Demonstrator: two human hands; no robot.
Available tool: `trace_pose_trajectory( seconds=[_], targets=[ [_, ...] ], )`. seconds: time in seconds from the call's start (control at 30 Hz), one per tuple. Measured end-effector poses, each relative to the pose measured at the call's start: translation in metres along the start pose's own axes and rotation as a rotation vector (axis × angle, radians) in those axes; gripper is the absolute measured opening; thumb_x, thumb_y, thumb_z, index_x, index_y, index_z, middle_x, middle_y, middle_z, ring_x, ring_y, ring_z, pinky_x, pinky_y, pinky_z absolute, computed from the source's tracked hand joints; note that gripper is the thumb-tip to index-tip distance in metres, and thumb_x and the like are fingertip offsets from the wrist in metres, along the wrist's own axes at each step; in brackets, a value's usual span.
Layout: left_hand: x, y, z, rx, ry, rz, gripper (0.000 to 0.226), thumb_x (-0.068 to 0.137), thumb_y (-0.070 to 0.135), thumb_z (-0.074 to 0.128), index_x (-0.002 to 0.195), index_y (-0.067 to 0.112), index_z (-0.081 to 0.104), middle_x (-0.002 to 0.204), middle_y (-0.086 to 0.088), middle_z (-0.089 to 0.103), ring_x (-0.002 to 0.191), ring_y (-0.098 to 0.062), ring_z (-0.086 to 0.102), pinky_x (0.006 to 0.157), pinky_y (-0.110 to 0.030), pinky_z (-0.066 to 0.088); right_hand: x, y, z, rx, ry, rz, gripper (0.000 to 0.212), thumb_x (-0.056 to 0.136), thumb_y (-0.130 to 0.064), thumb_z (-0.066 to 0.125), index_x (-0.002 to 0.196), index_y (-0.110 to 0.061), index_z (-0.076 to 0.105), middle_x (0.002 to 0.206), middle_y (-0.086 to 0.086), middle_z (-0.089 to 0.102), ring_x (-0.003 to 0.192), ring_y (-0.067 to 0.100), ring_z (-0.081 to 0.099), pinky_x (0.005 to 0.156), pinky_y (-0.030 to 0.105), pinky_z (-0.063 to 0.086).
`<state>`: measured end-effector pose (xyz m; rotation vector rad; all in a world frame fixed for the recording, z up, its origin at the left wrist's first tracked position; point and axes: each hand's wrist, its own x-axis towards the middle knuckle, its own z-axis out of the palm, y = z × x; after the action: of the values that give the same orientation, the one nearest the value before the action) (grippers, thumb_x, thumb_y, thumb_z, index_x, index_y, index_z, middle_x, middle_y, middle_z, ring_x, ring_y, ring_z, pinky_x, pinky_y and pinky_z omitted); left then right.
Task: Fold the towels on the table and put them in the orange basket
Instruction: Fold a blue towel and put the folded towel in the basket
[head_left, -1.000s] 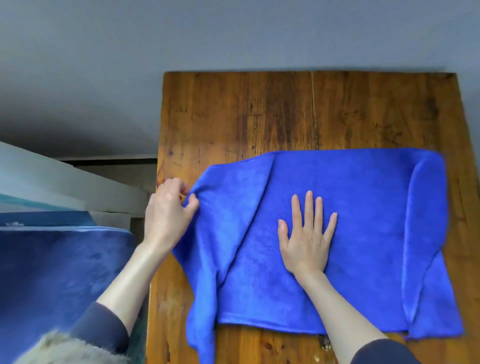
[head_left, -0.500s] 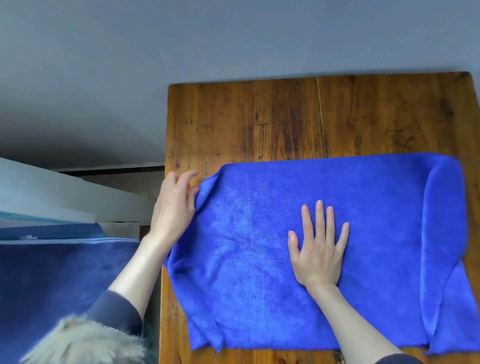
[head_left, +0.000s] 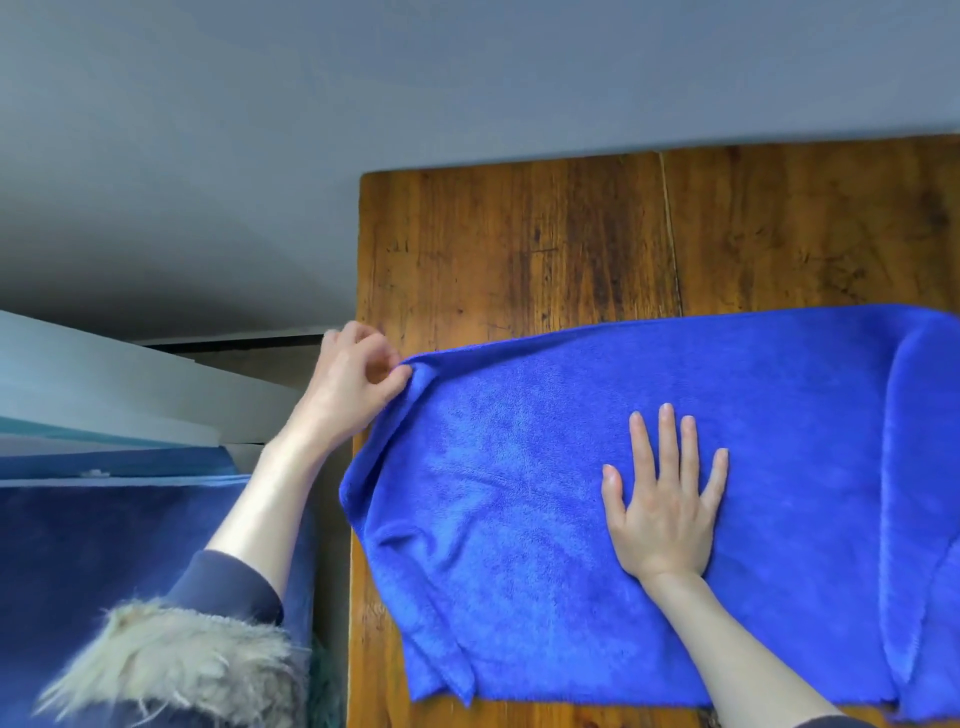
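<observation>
On the wooden table (head_left: 519, 249), a blue towel (head_left: 519, 493) lies spread over the near half, its right part running out of view past the table's right side. No label, tag or writing shows on the towel or the table. The left hand (head_left: 348, 384) pinches the towel's far-left corner between thumb and curled fingers, right at the table's left edge, with the corner lifted slightly off the wood. The right hand (head_left: 665, 499) lies flat on the middle of the towel, fingers straight and spread, pressing it to the table. The towel's left edge slumps just over the table's left edge, and its near edge lies close to the table's near edge. A folded-over flap lies toward the table's right side. The far half of the table is bare wood. Left of the table, a dark blue fabric surface (head_left: 104, 545) sits lower down.
</observation>
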<state>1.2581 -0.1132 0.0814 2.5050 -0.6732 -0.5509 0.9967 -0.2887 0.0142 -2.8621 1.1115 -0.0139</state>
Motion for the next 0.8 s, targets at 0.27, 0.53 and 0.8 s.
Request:
trace_pose_trajectory(
  seconds=[0.27, 0.53, 0.8],
  targets=[
    [0.019, 0.005, -0.004, -0.051, 0.239, -0.03, 0.011, 0.085, 0.028, 0.065, 0.082, 0.019, 0.059, 0.066, 0.014, 0.046, 0.073, -0.016, 0.046, 0.076, -0.036, 0.043, 0.0, 0.0, 0.0, -0.01, 0.007, -0.004, 0.059, 0.091, -0.044, 0.027, 0.145, -0.019, 0.025, 0.153, 0.009, 0.025, 0.142, 0.027, 0.021, 0.114, 0.057, 0.011],
    [-0.008, -0.02, 0.014, -0.173, 0.302, -0.301, 0.042, 0.088, 0.027, 0.062, 0.124, 0.01, 0.05, 0.112, -0.012, 0.052, 0.107, -0.024, 0.048, 0.093, -0.028, 0.036, -0.001, 0.001, 0.001, -0.009, 0.014, -0.006, 0.059, 0.092, -0.044, 0.027, 0.145, -0.019, 0.028, 0.153, 0.009, 0.025, 0.142, 0.027, 0.021, 0.113, 0.057, 0.012],
    [-0.072, -0.035, 0.041, -0.375, 0.317, -0.632, 0.02, 0.089, 0.033, 0.058, 0.09, 0.012, 0.06, 0.083, 0.0, 0.06, 0.083, -0.019, 0.056, 0.076, -0.028, 0.039, -0.001, 0.0, 0.0, -0.001, 0.005, -0.006, 0.059, 0.092, -0.044, 0.027, 0.144, -0.018, 0.029, 0.154, 0.009, 0.024, 0.142, 0.027, 0.018, 0.114, 0.056, 0.009]
  ],
)
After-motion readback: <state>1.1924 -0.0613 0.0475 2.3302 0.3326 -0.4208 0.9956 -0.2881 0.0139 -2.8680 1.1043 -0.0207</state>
